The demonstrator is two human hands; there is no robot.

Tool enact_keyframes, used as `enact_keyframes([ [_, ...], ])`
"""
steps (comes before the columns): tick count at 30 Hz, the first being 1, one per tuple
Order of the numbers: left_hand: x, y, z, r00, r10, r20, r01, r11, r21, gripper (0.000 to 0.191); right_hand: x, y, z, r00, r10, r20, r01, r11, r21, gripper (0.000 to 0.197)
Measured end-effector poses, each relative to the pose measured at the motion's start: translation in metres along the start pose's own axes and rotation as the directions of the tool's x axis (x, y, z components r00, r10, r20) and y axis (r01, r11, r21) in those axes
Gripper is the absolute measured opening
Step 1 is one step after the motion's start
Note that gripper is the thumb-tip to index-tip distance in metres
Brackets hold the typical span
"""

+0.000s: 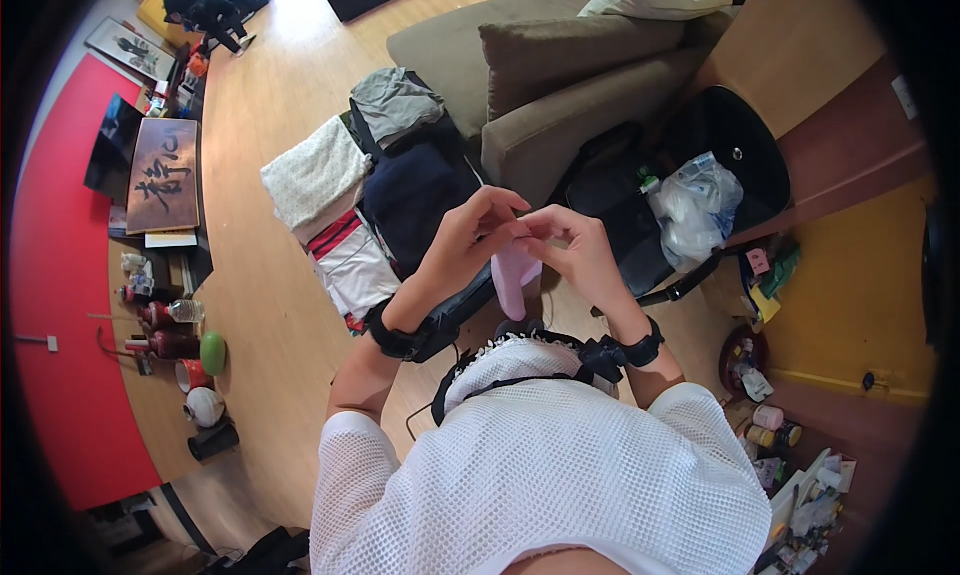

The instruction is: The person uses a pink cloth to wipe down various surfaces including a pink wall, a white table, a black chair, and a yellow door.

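A small pink cloth item, seemingly a sock [511, 278], hangs from between my hands. My left hand [469, 233] pinches its upper edge from the left, and my right hand [574, 245] pinches it from the right, the fingertips of both meeting. Just beyond my left hand lie piles of folded clothes: a dark navy garment [412, 192], a grey-green cloth [396, 106], a cream dotted cloth [319, 173] and a white and red garment [352, 263]. What lies under the piles is mostly hidden.
A brown sofa [570, 117] stands beyond the clothes. To the right is a black chair [611, 200] bearing plastic bags [694, 207]. Bottles and a green oval object [213, 353] stand along the left side. Another person [214, 16] bends low at the far upper left.
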State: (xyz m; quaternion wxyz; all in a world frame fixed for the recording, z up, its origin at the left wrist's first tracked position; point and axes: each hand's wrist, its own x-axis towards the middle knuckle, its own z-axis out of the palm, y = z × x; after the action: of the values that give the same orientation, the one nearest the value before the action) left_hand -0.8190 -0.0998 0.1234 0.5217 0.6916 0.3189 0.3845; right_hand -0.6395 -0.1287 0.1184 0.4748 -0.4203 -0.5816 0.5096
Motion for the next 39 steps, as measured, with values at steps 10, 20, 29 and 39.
enact_keyframes([
  [10, -0.001, -0.01, -0.007, 1.0, -0.02, 0.005, 0.018, 0.963, 0.267, 0.019, 0.009, -0.013, -0.029, 0.976, -0.074, -0.203, 0.059, 0.995, -0.079, 0.008],
  [20, 0.012, 0.008, -0.042, 0.948, 0.087, -0.307, -0.028, 0.981, 0.19, 0.014, 0.03, -0.045, -0.051, 0.98, -0.135, -0.145, 0.137, 0.991, 0.003, 0.008],
  [29, 0.056, 0.102, -0.056, 0.809, 0.381, -0.447, -0.096, 0.836, 0.54, 0.015, 0.073, -0.111, -0.087, 0.867, -0.444, -0.227, 0.418, 0.895, -0.152, 0.013],
  [39, 0.081, 0.127, -0.07, 0.793, 0.423, -0.439, -0.338, 0.904, 0.262, 0.02, 0.09, -0.151, -0.067, 0.847, -0.449, -0.283, 0.404, 0.891, -0.206, 0.013],
])
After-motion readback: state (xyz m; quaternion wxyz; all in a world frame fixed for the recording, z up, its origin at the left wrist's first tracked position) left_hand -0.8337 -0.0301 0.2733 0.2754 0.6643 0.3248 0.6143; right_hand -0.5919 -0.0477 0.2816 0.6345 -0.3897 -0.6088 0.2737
